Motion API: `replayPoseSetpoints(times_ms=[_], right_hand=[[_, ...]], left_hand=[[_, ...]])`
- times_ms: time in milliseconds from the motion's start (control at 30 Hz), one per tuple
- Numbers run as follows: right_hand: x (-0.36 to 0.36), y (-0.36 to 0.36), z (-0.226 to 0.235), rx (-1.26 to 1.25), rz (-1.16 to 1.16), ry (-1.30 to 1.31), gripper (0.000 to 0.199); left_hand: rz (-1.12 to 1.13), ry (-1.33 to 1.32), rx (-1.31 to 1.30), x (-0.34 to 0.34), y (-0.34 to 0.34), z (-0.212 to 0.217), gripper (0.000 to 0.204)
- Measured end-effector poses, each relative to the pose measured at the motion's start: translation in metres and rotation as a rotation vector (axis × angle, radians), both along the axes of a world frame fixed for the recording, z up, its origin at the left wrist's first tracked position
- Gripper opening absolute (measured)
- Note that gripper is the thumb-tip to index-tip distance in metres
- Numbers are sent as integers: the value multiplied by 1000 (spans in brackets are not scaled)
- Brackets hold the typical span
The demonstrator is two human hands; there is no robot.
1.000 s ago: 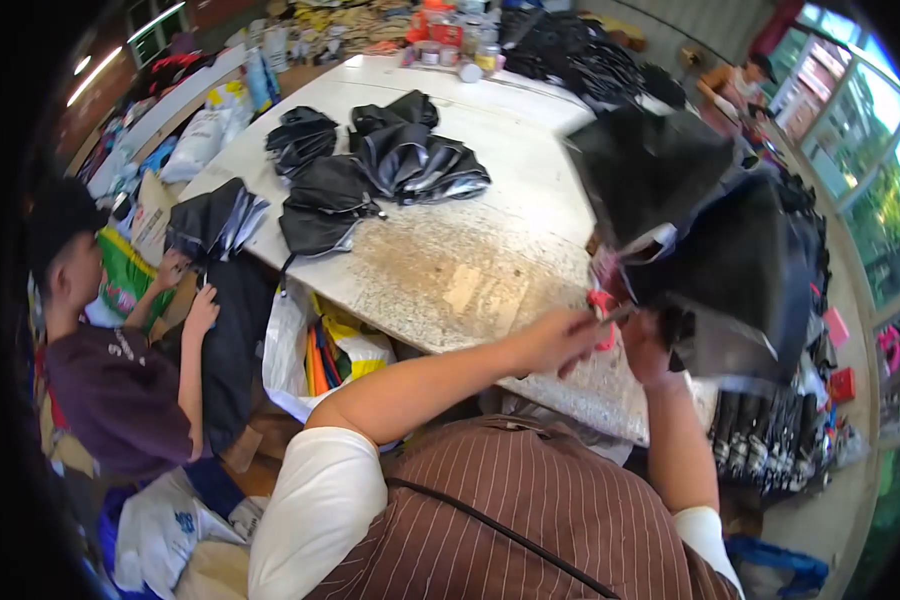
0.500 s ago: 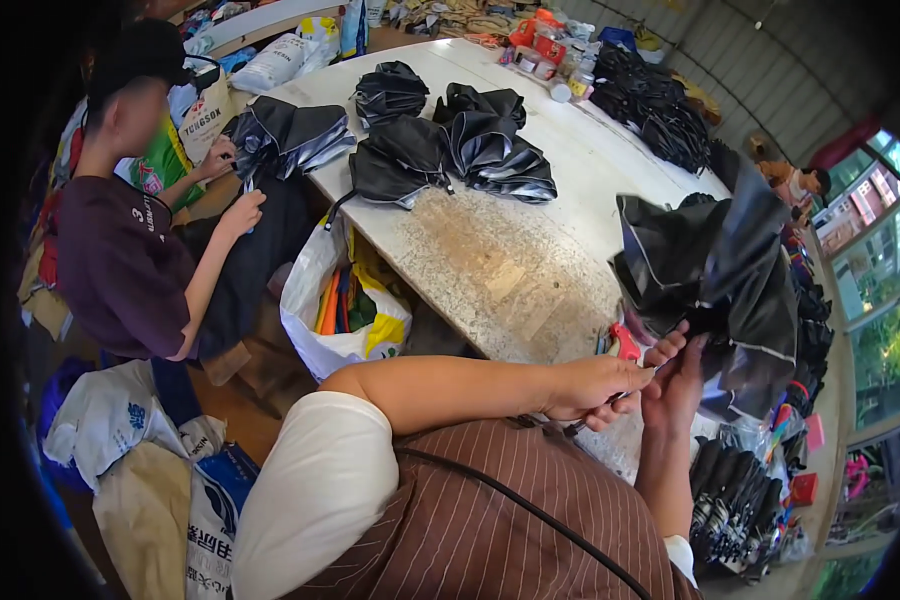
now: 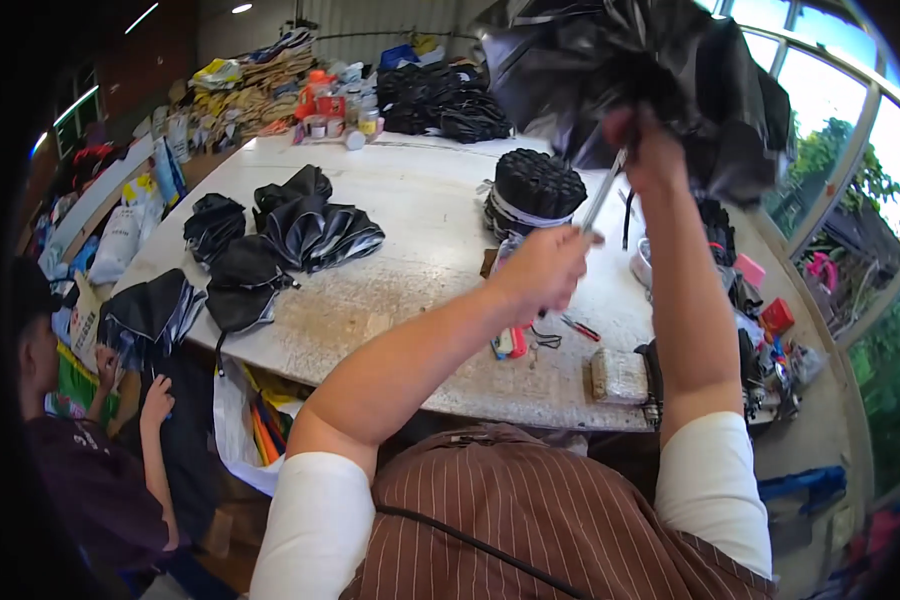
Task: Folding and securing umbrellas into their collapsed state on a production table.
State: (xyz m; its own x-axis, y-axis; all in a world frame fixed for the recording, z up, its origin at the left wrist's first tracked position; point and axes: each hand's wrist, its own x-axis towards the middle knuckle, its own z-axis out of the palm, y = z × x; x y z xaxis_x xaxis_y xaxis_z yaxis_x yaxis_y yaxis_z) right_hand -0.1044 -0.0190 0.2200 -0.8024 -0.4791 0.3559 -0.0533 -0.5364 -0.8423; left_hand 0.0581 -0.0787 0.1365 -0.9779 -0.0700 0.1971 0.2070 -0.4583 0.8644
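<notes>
A black umbrella (image 3: pixel 710 90) with a partly spread, blurred canopy is raised above the right side of the table. My left hand (image 3: pixel 550 270) is closed around the lower end of its silver shaft (image 3: pixel 602 205). Higher up, just under the canopy, my right hand (image 3: pixel 655 155) is wrapped around the shaft; its fingertips are smeared and partly hidden by the dark cloth. Beneath my arms on the white table (image 3: pixel 420 190) lie a red-handled tool (image 3: pixel 511 343) and a slim red-and-black tool (image 3: pixel 581 328).
A round bundle of black pieces (image 3: pixel 537 185) stands behind my left hand. Several black folded umbrellas (image 3: pixel 320 235) lie at the left. A wrapped block (image 3: pixel 619 377) sits near the front edge. Jars (image 3: pixel 368 118) stand at the back. A co-worker (image 3: pixel 90 470) handles black cloth at far left.
Both hands have lifted the umbrella up from the table's right side. My hands have moved apart along the shaft, which now shows between them. The view has turned to the right.
</notes>
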Motion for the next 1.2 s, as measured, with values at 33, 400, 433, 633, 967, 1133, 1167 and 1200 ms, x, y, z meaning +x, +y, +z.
replayPoseSetpoints(times_ms=[33,400,433,633,967,1133,1167,1200], right_hand=[[-37,23,22,-13,-24,12,23],[-122,86,80,-126,-145,173,34],[-123,87,79,-126,-142,189,35],[-76,62,92,-391,242,-51,39],[-22,-23,51,-564,1293,-202,23],[51,-46,-16,-464,1118,-320,30],[56,-49,-25,-393,981,-241,35],[61,-52,-32,-321,844,-162,43]], left_hand=[[-7,4,-88,5,22,-24,23],[-396,-219,167,82,40,-32,29],[-402,-209,163,86,40,-30,29],[-490,-174,376,107,24,-38,31],[-302,-126,400,148,7,-70,33],[-88,-85,368,158,3,-87,32],[-9,-89,287,158,3,-89,32],[69,-95,206,158,2,-91,31]])
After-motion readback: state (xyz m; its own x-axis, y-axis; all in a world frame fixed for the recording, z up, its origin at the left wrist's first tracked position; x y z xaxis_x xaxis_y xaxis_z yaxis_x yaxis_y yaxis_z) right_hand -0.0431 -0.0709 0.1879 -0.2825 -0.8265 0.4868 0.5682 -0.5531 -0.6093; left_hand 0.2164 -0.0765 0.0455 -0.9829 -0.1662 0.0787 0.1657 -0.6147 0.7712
